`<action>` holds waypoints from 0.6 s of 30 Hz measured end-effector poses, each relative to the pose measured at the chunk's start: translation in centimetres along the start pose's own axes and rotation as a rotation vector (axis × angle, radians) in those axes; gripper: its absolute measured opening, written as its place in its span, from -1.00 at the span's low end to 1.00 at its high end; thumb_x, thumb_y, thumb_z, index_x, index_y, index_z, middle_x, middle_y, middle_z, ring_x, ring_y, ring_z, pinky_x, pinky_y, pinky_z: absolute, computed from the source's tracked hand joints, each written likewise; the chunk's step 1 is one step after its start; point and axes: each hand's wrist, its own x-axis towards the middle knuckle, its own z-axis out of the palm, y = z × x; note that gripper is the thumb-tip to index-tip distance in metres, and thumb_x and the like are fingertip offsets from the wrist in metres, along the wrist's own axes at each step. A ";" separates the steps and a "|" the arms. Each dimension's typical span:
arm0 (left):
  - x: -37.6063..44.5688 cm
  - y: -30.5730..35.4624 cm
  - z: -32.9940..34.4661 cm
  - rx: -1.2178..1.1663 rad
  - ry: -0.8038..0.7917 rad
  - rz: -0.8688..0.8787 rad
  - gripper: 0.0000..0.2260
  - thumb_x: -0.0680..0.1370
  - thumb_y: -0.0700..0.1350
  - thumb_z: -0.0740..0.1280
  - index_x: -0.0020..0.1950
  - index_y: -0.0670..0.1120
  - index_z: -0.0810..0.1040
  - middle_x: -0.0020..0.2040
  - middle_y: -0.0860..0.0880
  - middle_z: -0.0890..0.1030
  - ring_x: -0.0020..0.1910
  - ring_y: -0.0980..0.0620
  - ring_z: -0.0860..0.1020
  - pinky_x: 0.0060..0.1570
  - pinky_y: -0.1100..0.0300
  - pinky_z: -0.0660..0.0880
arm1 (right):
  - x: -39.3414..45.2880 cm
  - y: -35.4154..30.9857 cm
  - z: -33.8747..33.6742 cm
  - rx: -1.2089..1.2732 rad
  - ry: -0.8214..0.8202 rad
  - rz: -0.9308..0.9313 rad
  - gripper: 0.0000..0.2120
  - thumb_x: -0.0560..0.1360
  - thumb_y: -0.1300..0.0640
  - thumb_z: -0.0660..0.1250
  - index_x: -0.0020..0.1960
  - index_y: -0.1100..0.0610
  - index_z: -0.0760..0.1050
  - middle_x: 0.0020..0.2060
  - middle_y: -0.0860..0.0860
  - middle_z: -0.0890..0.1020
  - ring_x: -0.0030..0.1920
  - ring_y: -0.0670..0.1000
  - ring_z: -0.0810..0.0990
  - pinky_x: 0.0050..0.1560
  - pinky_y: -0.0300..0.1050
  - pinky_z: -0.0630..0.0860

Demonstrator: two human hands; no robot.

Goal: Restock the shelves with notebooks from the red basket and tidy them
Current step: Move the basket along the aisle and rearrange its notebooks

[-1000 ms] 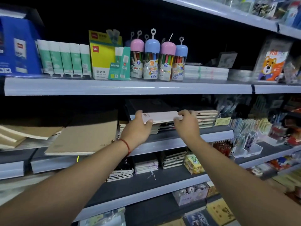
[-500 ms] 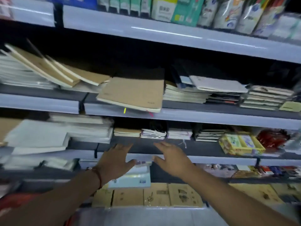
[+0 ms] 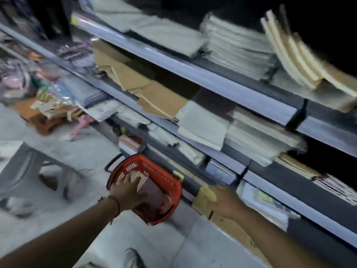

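Hands, two: left hand [image 3: 129, 191] with fingers spread flat on notebooks [image 3: 152, 192] in one red basket [image 3: 170, 182] on the floor [image 3: 58, 157]; right hand [image 3: 225, 203] loose beside yellow pads [image 3: 204, 196], grip unclear; shelves [image 3: 222, 84] hold blurred stacks

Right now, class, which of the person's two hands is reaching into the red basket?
The left hand, with the wrist cord, over the notebooks in the red basket. The right hand is by the shelf edge instead.
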 end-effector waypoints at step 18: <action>11.9 -19.0 11.1 -0.368 -0.256 -0.435 -0.42 0.56 0.26 0.21 0.51 0.01 0.31 0.37 -0.11 0.44 0.35 -0.17 0.39 0.23 -0.06 0.42 | 23.9 -22.6 9.5 -0.391 -0.324 -0.255 -0.61 0.52 -0.05 0.25 0.33 -0.03 0.46 0.21 -0.01 0.57 0.21 0.06 0.54 0.19 -0.07 0.48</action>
